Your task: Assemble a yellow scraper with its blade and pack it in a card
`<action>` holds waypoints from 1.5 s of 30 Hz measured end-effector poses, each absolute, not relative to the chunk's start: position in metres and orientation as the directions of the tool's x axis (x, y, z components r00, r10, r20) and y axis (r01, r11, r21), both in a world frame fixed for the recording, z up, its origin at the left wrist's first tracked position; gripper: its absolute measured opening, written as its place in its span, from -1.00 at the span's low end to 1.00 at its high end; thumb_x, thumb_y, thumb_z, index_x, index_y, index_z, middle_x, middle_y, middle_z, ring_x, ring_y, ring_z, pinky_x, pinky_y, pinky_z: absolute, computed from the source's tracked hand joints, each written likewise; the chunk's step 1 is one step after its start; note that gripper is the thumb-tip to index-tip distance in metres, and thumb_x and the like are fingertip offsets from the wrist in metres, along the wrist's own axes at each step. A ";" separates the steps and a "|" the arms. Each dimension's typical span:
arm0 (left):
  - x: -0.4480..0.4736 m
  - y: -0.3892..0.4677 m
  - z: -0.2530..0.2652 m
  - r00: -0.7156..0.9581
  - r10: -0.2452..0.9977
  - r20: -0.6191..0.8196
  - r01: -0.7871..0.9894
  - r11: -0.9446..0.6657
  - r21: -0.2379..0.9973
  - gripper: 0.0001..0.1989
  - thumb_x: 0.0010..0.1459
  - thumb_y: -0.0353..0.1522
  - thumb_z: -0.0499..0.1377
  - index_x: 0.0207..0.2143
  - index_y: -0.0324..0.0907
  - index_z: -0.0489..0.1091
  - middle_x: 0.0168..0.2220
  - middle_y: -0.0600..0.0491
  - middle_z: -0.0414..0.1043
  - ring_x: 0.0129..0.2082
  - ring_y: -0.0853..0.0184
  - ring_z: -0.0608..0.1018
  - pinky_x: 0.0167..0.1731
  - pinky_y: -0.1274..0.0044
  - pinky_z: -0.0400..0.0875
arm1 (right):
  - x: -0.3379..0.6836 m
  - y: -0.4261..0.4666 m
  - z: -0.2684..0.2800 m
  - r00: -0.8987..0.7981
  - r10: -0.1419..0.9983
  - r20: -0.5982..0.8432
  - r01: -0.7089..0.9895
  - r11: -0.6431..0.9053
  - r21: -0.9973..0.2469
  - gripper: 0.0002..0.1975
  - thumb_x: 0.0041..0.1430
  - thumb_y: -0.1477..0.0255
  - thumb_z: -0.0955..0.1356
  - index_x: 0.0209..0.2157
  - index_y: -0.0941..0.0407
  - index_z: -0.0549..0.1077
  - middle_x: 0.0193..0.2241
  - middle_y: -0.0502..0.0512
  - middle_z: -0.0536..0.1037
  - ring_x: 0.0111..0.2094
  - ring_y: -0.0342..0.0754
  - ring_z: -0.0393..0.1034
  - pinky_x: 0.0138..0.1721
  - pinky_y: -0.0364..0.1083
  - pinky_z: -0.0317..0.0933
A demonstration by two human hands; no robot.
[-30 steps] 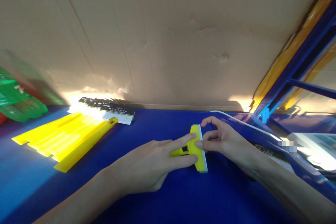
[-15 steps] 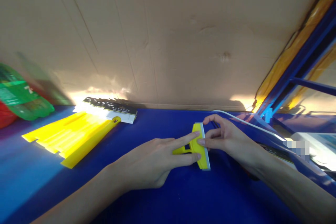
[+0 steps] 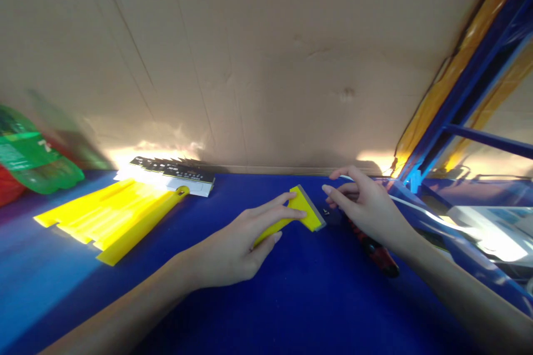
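A yellow scraper (image 3: 305,211) with a thin metal edge slants over the blue table, its head toward the right. My left hand (image 3: 250,238) is closed around its handle, with fingertips reaching onto the head. To the right, my right hand (image 3: 368,202) is apart from the scraper; a gap shows between thumb and forefinger, and I see nothing in it. Small screws (image 3: 326,212) lie on the table between the scraper and my right hand. Beneath my right hand lies a red and black screwdriver (image 3: 381,255), its front part hidden.
At left, several yellow-handled scrapers (image 3: 141,208) lie fanned out beside black-and-white packaging cards (image 3: 175,172). A green bottle (image 3: 35,158) lies at the far left. Cardboard (image 3: 258,66) backs the table. A white cable (image 3: 420,208) and a blue metal frame (image 3: 433,133) are at right.
My right hand has let go of the scraper's head and drawn back to the right. The scraper has turned and shifted left in my left hand. The screws and more of the screwdriver now show.
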State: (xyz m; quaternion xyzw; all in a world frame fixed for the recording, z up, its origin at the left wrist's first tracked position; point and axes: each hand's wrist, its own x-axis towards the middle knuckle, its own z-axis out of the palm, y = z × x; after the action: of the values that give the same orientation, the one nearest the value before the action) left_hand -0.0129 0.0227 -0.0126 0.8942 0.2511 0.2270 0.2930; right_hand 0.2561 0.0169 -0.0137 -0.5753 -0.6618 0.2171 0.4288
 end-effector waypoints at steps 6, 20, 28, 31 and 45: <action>-0.005 0.036 -0.019 0.669 0.743 0.011 -0.254 0.215 0.943 -0.45 0.18 -0.45 0.34 0.20 -0.06 0.31 -0.29 0.06 0.49 -0.60 0.57 0.34 -0.63 0.69 0.19 | 0.272 0.018 -0.017 -0.261 0.909 0.325 0.804 0.391 -0.449 -0.82 0.07 0.61 0.39 -0.32 0.04 0.47 -0.37 0.02 0.67 -0.32 0.02 0.58 -0.27 -0.05 0.34; 0.009 0.028 -0.029 0.651 0.750 -0.115 -0.412 0.477 0.776 -0.43 0.19 -0.62 0.25 0.20 -0.13 0.24 -0.42 0.15 0.35 -0.62 0.56 0.31 -0.61 0.71 0.15 | 0.266 0.021 -0.025 -0.295 0.923 0.245 0.843 0.373 -0.388 -0.78 0.13 0.68 0.38 -0.26 0.08 0.49 -0.34 0.07 0.69 -0.31 0.00 0.61 -0.29 -0.11 0.35; 0.012 0.027 -0.033 0.673 0.731 -0.112 -0.403 0.489 0.773 -0.46 0.16 -0.64 0.26 0.14 -0.12 0.30 -0.30 0.05 0.44 -0.61 0.58 0.35 -0.61 0.71 0.14 | 0.270 0.021 -0.023 -0.318 0.918 0.238 0.833 0.390 -0.393 -0.77 0.12 0.69 0.38 -0.25 0.10 0.50 -0.45 0.04 0.66 -0.40 -0.03 0.57 -0.35 -0.12 0.28; 0.012 0.026 -0.034 0.685 0.719 -0.117 -0.392 0.499 0.773 -0.48 0.19 -0.62 0.25 0.15 -0.10 0.31 -0.37 0.11 0.39 -0.63 0.58 0.33 -0.61 0.71 0.13 | 0.272 0.020 -0.021 -0.344 0.908 0.237 0.818 0.414 -0.399 -0.77 0.11 0.71 0.36 -0.29 0.09 0.48 -0.50 -0.01 0.63 -0.46 -0.06 0.51 -0.41 -0.13 0.21; 0.010 0.022 -0.037 0.730 0.680 -0.069 -0.375 0.484 0.791 -0.49 0.21 -0.55 0.28 0.16 -0.08 0.30 -0.49 0.19 0.32 -0.64 0.57 0.31 -0.58 0.68 0.09 | 0.242 0.004 -0.014 -0.346 0.821 0.454 0.647 0.560 -0.518 -0.78 0.20 0.62 0.36 -0.32 0.03 0.26 -0.40 -0.03 0.55 -0.37 -0.08 0.45 -0.34 -0.13 0.23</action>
State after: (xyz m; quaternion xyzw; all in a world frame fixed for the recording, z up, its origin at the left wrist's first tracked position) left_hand 0.0100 0.0218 -0.0366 0.3994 0.1906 0.3139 0.8400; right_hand 0.2424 0.0044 -0.0136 -0.4524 -0.8110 0.1247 0.3495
